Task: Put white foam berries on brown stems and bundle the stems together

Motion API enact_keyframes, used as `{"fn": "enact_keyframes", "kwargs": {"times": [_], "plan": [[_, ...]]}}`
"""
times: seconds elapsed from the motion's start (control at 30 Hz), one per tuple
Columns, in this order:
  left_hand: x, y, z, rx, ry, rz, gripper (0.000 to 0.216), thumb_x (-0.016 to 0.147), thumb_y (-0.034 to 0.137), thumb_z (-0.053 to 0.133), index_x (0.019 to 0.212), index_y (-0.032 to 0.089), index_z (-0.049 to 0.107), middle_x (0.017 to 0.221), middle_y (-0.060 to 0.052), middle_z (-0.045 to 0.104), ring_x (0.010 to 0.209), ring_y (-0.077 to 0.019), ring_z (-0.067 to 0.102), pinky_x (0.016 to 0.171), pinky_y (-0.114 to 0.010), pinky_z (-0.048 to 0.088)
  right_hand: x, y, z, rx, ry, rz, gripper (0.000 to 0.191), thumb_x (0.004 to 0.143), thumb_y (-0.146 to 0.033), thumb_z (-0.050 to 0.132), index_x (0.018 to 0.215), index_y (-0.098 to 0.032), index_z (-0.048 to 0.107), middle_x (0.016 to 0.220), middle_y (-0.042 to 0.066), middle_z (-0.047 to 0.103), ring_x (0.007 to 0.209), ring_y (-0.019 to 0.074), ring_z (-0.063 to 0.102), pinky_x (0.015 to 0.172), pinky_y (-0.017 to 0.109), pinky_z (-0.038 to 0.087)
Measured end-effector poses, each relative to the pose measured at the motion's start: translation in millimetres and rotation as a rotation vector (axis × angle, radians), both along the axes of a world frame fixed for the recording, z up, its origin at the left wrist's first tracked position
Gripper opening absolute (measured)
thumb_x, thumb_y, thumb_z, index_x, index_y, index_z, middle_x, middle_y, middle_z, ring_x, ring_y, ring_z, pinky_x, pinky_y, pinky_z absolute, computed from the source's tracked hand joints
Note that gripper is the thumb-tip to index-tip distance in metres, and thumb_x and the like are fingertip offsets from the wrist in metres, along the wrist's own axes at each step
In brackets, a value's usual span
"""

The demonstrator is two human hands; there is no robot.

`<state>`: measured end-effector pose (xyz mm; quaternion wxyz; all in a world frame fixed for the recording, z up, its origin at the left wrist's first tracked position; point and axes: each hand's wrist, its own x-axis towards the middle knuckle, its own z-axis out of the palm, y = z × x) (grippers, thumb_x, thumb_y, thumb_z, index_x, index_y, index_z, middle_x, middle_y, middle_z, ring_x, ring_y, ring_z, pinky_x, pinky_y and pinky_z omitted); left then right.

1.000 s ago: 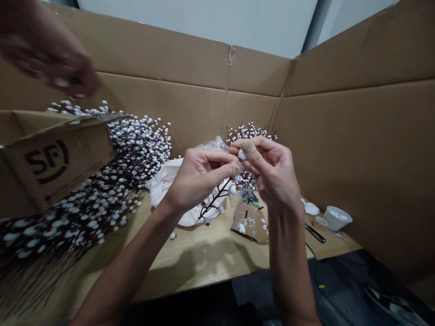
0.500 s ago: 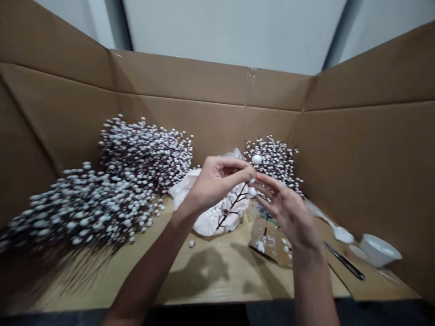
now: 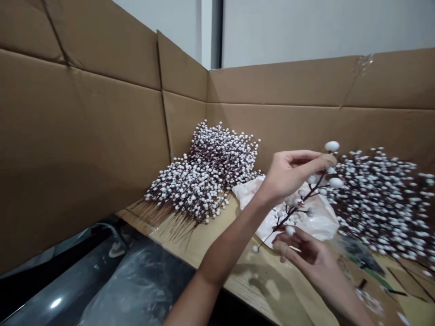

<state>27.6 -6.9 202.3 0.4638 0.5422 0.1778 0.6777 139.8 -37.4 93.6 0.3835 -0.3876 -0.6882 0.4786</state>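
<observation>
We see our berry branch (image 3: pixel 307 195) between three and four o'clock, in front of the pale plastic bag (image 3: pixel 328 219). Its stem (image 3: pixel 288 213) is thin, dark brown, with round white berries (image 3: pixel 335 183) along it. The long axis slants: tip toward one o'clock, bottom toward seven. Our left hand (image 3: pixel 292 176) pinches it near the tip; whether our curved right hand (image 3: pixel 311 256) below grips it, we cannot tell.
</observation>
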Motion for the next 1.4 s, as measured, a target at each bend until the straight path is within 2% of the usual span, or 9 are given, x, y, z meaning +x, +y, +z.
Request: {"fn": "enact_keyframes", "kwargs": {"times": [0.23,0.43,0.53,0.67,0.77,0.93,1.03,1.17,1.4], "plan": [[-32,-1,7.0,-0.040,-0.185,-0.037,0.013,0.071,0.007,0.063,0.061,0.013,0.070,0.064,-0.001,0.065,0.067,-0.0091,0.060,0.076,-0.025,0.044,-38,-2,6.3,-0.016,0.033,0.028,0.040,0.058,-0.050,0.071,0.074,-0.013,0.064,0.067,0.005,0.063,0.051,0.0125,0.055,0.048,0.024,0.050],[-71,1,8.8,-0.099,-0.322,-0.024,0.011,0.072,0.009,0.061,0.064,0.011,0.067,0.059,-0.001,0.062,0.056,-0.0069,0.056,0.060,-0.020,0.045,-73,7,9.6,0.029,0.176,-0.088,0.051,0.055,-0.043,0.078,0.083,-0.021,0.041,0.058,-0.005,0.056,0.044,0.0096,0.051,0.039,0.020,0.043],[-90,-1,11.5,-0.091,-0.330,0.002,0.006,0.072,0.013,0.063,0.067,0.011,0.067,0.062,-0.001,0.063,0.058,-0.0085,0.057,0.060,-0.022,0.046,-90,13,12.6,0.077,0.143,0.014,0.045,0.064,-0.043,0.073,0.091,-0.020,0.045,0.057,-0.005,0.055,0.043,0.0091,0.050,0.039,0.020,0.042],[-121,-4,14.8,-0.093,-0.304,0.153,0.004,0.072,0.013,0.064,0.071,0.010,0.066,0.071,-0.005,0.066,0.063,-0.0093,0.059,0.066,-0.022,0.045,-122,15,20.5,0.124,0.126,0.177,0.034,0.072,-0.045,0.065,0.063,-0.016,0.050,0.050,-0.003,0.051,0.043,0.0084,0.048,0.041,0.020,0.041],[-155,-9,11.0,-0.111,-0.295,0.260,0.009,0.078,0.016,0.059,0.079,0.008,0.063,0.080,-0.011,0.067,0.069,-0.0119,0.063,0.071,-0.024,0.045,-153,15,27.0,0.046,0.229,0.204,0.035,0.068,-0.045,0.069,0.062,-0.015,0.053,0.051,-0.003,0.052,0.041,0.0070,0.046,0.037,0.019,0.038],[-217,-37,-9.9,-0.109,-0.344,0.602,0.020,0.077,0.022,0.060,0.095,0.014,0.056,0.104,-0.013,0.062,0.083,-0.0167,0.063,0.082,-0.030,0.043,-211,16,24.3,-0.250,0.459,0.242,0.030,0.069,-0.039,0.069,0.064,-0.015,0.051,0.049,-0.006,0.051,0.036,0.0040,0.042,0.033,0.015,0.033],[-240,-63,-27.2,-0.083,-0.415,0.830,0.018,0.072,0.023,0.063,0.087,0.017,0.056,0.095,-0.008,0.064,0.080,-0.0156,0.063,0.079,-0.029,0.044,-244,15,10.1,-0.424,0.352,0.252,0.028,0.083,-0.026,0.055,0.059,-0.015,0.048,0.045,-0.005,0.050,0.033,0.0032,0.042,0.033,0.014,0.032],[-247,-90,-51.2,-0.090,-0.458,1.073,0.033,0.054,0.017,0.073,0.082,0.017,0.056,0.070,0.001,0.062,0.064,-0.0100,0.059,0.065,-0.022,0.043,-273,14,-8.9,-0.526,0.228,0.260,0.034,0.089,-0.017,0.045,0.055,-0.013,0.048,0.040,-0.002,0.051,0.033,0.0053,0.045,0.034,0.015,0.037],[-236,-103,-90.4,-0.177,-0.244,1.206,0.032,0.049,0.019,0.075,0.074,0.015,0.055,0.056,0.005,0.056,0.051,-0.0062,0.049,0.055,-0.018,0.039,-268,28,-5.4,-0.478,0.152,0.240,0.025,0.090,-0.023,0.046,0.066,-0.013,0.049,0.048,0.001,0.056,0.044,0.0099,0.058,0.052,0.022,0.053]]}}
